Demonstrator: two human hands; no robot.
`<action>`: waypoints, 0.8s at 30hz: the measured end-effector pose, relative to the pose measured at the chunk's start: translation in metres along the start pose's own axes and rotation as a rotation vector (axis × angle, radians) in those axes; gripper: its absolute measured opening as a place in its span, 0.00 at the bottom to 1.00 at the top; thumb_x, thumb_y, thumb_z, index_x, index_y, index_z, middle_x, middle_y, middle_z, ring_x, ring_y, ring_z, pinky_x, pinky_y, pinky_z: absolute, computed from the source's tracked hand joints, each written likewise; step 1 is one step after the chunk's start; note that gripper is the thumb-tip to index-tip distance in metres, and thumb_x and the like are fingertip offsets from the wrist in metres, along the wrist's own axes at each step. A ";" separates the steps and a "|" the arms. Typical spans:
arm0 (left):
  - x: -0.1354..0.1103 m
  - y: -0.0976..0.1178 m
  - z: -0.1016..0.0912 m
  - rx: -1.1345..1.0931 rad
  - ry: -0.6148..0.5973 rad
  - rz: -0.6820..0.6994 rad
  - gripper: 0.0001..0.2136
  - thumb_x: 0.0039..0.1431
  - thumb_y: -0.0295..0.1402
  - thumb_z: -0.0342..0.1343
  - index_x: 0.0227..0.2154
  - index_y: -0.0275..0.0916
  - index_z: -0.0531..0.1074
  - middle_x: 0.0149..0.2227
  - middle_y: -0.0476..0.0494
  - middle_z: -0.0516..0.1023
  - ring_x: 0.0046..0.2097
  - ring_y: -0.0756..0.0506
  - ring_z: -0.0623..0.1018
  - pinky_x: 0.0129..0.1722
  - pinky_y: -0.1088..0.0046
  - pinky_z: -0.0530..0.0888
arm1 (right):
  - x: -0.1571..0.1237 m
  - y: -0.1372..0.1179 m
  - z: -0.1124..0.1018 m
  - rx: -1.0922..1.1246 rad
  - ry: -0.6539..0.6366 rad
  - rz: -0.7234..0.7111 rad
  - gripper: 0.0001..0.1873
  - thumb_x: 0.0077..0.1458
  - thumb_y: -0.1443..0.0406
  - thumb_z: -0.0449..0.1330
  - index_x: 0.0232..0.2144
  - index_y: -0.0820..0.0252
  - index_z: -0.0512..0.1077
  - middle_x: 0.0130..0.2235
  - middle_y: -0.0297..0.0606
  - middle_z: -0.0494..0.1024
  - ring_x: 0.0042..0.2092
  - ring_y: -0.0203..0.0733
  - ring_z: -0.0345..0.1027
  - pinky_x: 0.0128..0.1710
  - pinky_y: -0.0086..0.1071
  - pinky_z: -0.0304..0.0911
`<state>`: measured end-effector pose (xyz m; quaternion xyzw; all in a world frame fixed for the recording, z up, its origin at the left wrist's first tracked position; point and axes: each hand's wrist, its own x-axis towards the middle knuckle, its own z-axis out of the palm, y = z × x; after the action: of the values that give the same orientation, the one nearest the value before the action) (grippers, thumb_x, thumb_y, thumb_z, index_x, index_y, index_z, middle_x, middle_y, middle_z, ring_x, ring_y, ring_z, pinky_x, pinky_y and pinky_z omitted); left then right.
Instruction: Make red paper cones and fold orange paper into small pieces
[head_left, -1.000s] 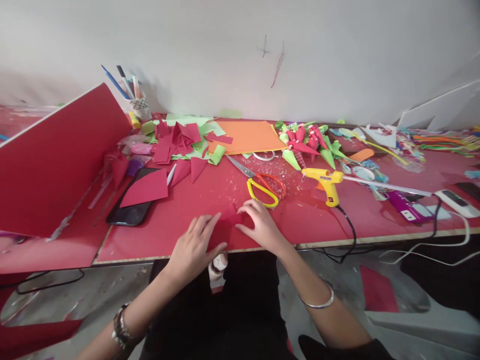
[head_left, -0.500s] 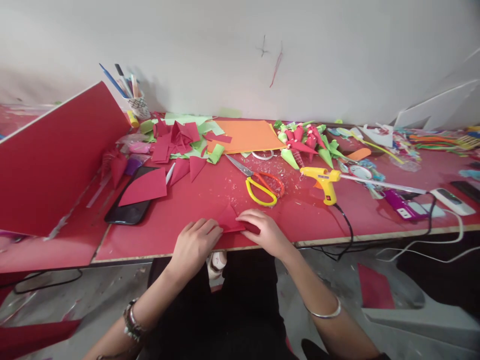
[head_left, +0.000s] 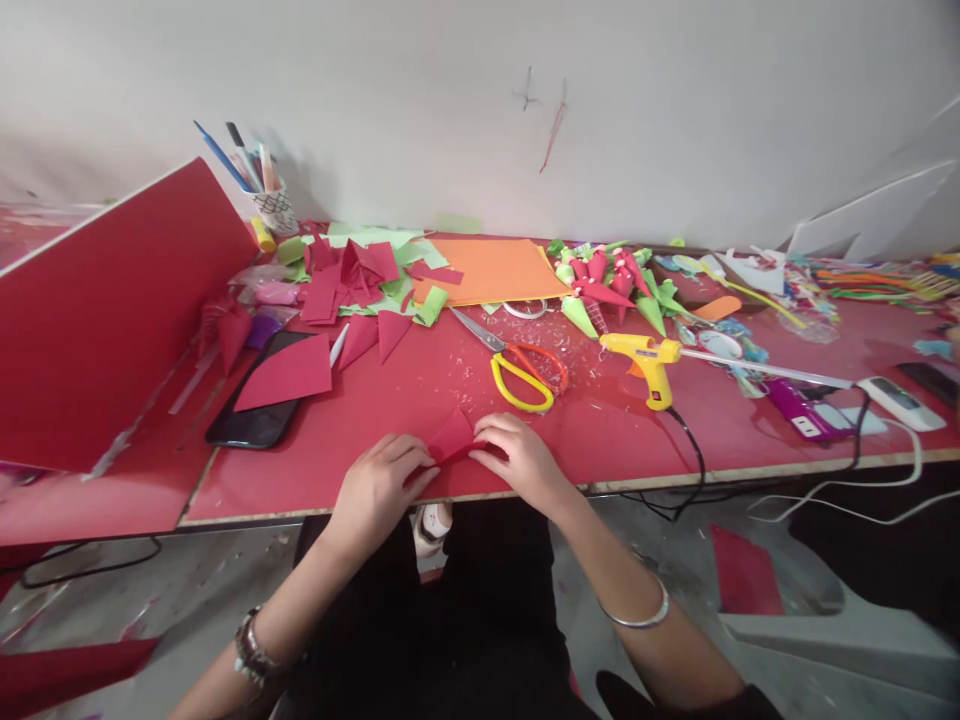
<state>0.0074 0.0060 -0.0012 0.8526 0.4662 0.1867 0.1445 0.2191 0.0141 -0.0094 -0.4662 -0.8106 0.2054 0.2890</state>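
Both my hands work a small piece of red paper [head_left: 452, 437] at the near edge of the red table [head_left: 360, 400]. My left hand [head_left: 377, 485] pinches its left side with curled fingers. My right hand [head_left: 517, 457] presses and grips its right side, fingers bent. One corner of the paper stands up in a point between the hands. Just beyond the paper lie scissors [head_left: 517, 370] with yellow and orange handles. A yellow glue gun [head_left: 646, 358] stands to their right, its black cord running off the table edge.
A large red sheet [head_left: 105, 320] leans up at the left. Beside it a dark phone [head_left: 259, 405] lies under a red paper triangle. Red and green paper scraps, an orange sheet [head_left: 491, 272], paper cones [head_left: 607, 285] and a pen cup [head_left: 270, 205] fill the back.
The red paper has been folded tighter; its corner now stands up between my hands. My left hand went from lying flat on it to pinching it. Both hands stayed at the table edge.
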 end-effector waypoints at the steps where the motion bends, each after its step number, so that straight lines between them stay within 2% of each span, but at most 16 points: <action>1: -0.001 -0.003 -0.001 -0.063 -0.014 -0.003 0.07 0.58 0.32 0.48 0.31 0.39 0.70 0.36 0.46 0.72 0.39 0.48 0.71 0.39 0.71 0.69 | 0.000 -0.002 0.000 -0.017 -0.007 -0.007 0.04 0.53 0.67 0.56 0.33 0.60 0.70 0.38 0.39 0.72 0.40 0.40 0.64 0.42 0.35 0.62; 5: -0.005 -0.008 -0.008 -0.196 -0.096 -0.034 0.07 0.57 0.32 0.49 0.37 0.40 0.70 0.39 0.46 0.71 0.40 0.49 0.72 0.41 0.72 0.70 | 0.000 -0.007 0.000 -0.083 -0.021 -0.077 0.10 0.53 0.71 0.54 0.37 0.56 0.71 0.44 0.37 0.70 0.44 0.41 0.60 0.45 0.36 0.60; 9: 0.001 -0.006 -0.014 -0.244 -0.176 -0.053 0.14 0.58 0.34 0.48 0.48 0.41 0.63 0.37 0.47 0.72 0.35 0.50 0.73 0.35 0.75 0.71 | 0.001 -0.006 0.002 -0.113 -0.012 -0.126 0.11 0.53 0.72 0.53 0.32 0.55 0.73 0.48 0.37 0.67 0.45 0.42 0.58 0.46 0.38 0.60; 11: 0.011 -0.007 -0.016 -0.190 -0.140 0.018 0.18 0.58 0.33 0.48 0.52 0.41 0.59 0.44 0.43 0.69 0.42 0.47 0.72 0.41 0.71 0.71 | 0.004 -0.004 0.003 -0.099 0.008 -0.141 0.11 0.53 0.72 0.53 0.31 0.55 0.73 0.48 0.38 0.65 0.46 0.42 0.58 0.46 0.38 0.60; 13: 0.023 -0.009 -0.016 -0.122 -0.114 0.127 0.24 0.55 0.33 0.51 0.55 0.43 0.54 0.52 0.41 0.62 0.51 0.43 0.66 0.48 0.65 0.66 | 0.009 -0.002 0.002 -0.085 0.040 -0.166 0.10 0.53 0.72 0.53 0.30 0.55 0.73 0.48 0.38 0.64 0.46 0.42 0.57 0.46 0.38 0.61; 15: 0.032 -0.010 -0.017 -0.089 -0.144 0.196 0.26 0.53 0.34 0.54 0.55 0.44 0.55 0.53 0.41 0.61 0.53 0.41 0.62 0.51 0.60 0.63 | 0.014 0.000 0.000 -0.076 0.064 -0.190 0.11 0.53 0.72 0.53 0.29 0.55 0.73 0.47 0.38 0.64 0.47 0.42 0.57 0.46 0.38 0.60; 16: 0.034 -0.011 -0.017 -0.082 -0.162 0.201 0.24 0.52 0.34 0.55 0.52 0.44 0.58 0.51 0.42 0.63 0.53 0.40 0.62 0.51 0.58 0.63 | 0.017 0.000 -0.001 -0.075 0.073 -0.195 0.11 0.53 0.72 0.53 0.29 0.55 0.73 0.47 0.38 0.64 0.47 0.41 0.57 0.46 0.38 0.60; 18: 0.036 -0.012 -0.017 -0.091 -0.171 0.171 0.14 0.52 0.35 0.54 0.43 0.43 0.65 0.48 0.43 0.64 0.51 0.41 0.63 0.49 0.58 0.63 | 0.022 0.002 -0.004 -0.082 0.084 -0.202 0.11 0.53 0.73 0.53 0.29 0.55 0.73 0.47 0.38 0.64 0.47 0.41 0.56 0.47 0.38 0.60; 20: 0.034 -0.014 -0.017 -0.141 -0.145 0.132 0.08 0.53 0.35 0.54 0.36 0.41 0.67 0.48 0.43 0.63 0.51 0.41 0.63 0.50 0.59 0.63 | 0.027 0.005 -0.007 -0.090 0.096 -0.209 0.11 0.53 0.73 0.53 0.29 0.55 0.73 0.47 0.38 0.64 0.48 0.42 0.56 0.47 0.38 0.60; 22: 0.031 -0.015 -0.015 -0.216 -0.125 0.108 0.12 0.53 0.33 0.53 0.41 0.41 0.64 0.50 0.42 0.60 0.53 0.43 0.62 0.51 0.63 0.63 | 0.032 0.007 -0.008 -0.095 0.102 -0.221 0.11 0.53 0.73 0.53 0.29 0.55 0.73 0.47 0.38 0.63 0.48 0.42 0.55 0.46 0.39 0.60; 24: 0.030 -0.018 -0.013 -0.250 -0.116 0.090 0.23 0.52 0.33 0.54 0.51 0.43 0.56 0.52 0.41 0.58 0.55 0.43 0.61 0.53 0.64 0.62 | 0.036 0.008 -0.009 -0.099 0.094 -0.234 0.11 0.53 0.73 0.53 0.28 0.55 0.73 0.47 0.37 0.63 0.47 0.42 0.56 0.46 0.39 0.60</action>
<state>0.0030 0.0419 0.0083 0.8573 0.3914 0.1999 0.2681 0.2153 0.0501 0.0028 -0.3912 -0.8542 0.1078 0.3251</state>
